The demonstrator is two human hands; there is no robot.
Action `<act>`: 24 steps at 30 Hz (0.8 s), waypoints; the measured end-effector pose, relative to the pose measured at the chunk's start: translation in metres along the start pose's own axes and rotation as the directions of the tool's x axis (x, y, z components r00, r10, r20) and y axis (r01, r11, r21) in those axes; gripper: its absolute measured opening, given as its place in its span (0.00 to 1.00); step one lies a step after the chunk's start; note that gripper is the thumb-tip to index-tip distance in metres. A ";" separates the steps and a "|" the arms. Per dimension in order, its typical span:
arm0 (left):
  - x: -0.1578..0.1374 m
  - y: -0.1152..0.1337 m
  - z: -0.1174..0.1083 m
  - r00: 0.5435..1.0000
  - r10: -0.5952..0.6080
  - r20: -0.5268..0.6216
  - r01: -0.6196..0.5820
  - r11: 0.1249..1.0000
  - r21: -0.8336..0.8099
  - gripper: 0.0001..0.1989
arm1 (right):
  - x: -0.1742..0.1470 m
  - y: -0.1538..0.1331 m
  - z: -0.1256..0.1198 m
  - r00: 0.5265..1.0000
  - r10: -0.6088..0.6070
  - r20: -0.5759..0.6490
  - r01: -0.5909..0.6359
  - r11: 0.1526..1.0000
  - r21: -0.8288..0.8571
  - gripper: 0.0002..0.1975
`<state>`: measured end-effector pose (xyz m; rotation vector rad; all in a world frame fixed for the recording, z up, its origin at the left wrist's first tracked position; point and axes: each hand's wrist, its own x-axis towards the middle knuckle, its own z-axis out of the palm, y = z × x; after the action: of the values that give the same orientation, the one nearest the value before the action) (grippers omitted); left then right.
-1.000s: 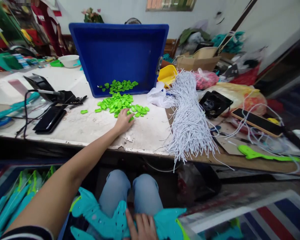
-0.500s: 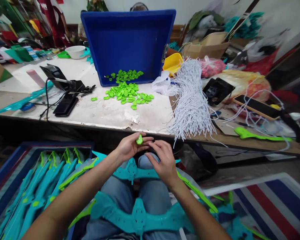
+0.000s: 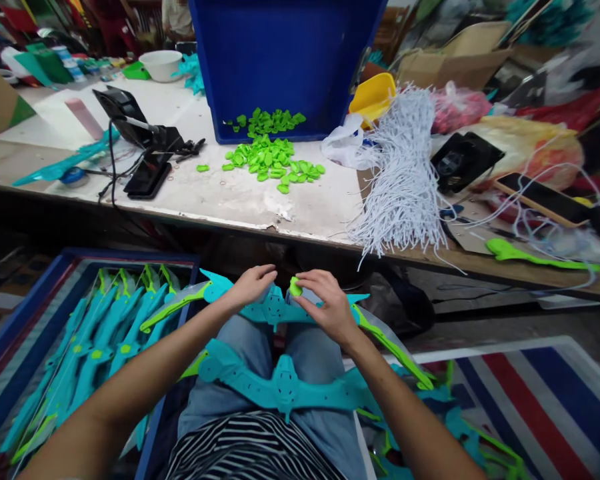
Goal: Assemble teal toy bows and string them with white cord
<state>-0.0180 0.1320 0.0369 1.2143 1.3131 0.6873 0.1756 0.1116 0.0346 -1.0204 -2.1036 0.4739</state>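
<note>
Between the thumb and fingers of my right hand (image 3: 327, 303) is a small lime-green plastic piece (image 3: 296, 287), held just above the middle of a teal plastic toy bow (image 3: 274, 307). My left hand (image 3: 253, 285) is palm down over that bow's left side, its fingers stretched to the right; its thumb is hidden and nothing shows in it. The bow has lime-green limbs and lies across my knees. Nearer to me, a second teal bow (image 3: 286, 388) rests across my thighs.
On the table (image 3: 200, 207) ahead lies a pile of lime-green pieces (image 3: 267, 157), spilling from a tipped blue bin (image 3: 285, 60). White cords (image 3: 405, 173) hang over the table edge. At my left, a crate (image 3: 130, 253) holds several teal bows. A striped surface (image 3: 525, 393) is at right.
The green piece has passed from my left hand to my right. My left hand has turned palm down over the far bow. The view has tilted downward.
</note>
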 end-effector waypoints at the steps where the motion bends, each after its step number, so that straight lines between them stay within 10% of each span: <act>1: 0.002 -0.006 -0.006 1.000 0.005 0.029 -0.011 0.982 0.187 0.12 | -0.008 0.003 0.005 1.000 0.009 0.008 -0.009 0.999 0.035 0.10; 5: 0.013 -0.023 -0.007 0.975 -0.037 0.218 -0.067 0.890 0.450 0.06 | -0.037 0.014 0.027 0.998 0.062 0.030 -0.066 0.989 0.134 0.10; 16: 0.034 -0.031 0.021 0.942 -0.128 0.311 0.085 0.986 0.146 0.10 | -0.051 0.022 0.034 0.998 0.002 0.064 -0.004 0.999 0.038 0.11; 24: 0.031 -0.029 0.015 0.875 -0.191 0.445 0.232 0.972 -0.040 0.16 | -0.056 0.018 0.043 0.976 0.208 0.058 -0.210 0.977 0.044 0.09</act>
<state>-0.0048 0.1483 -0.0026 1.0528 1.0014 0.2855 0.1756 0.0783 -0.0304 -1.2183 -2.0290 0.6609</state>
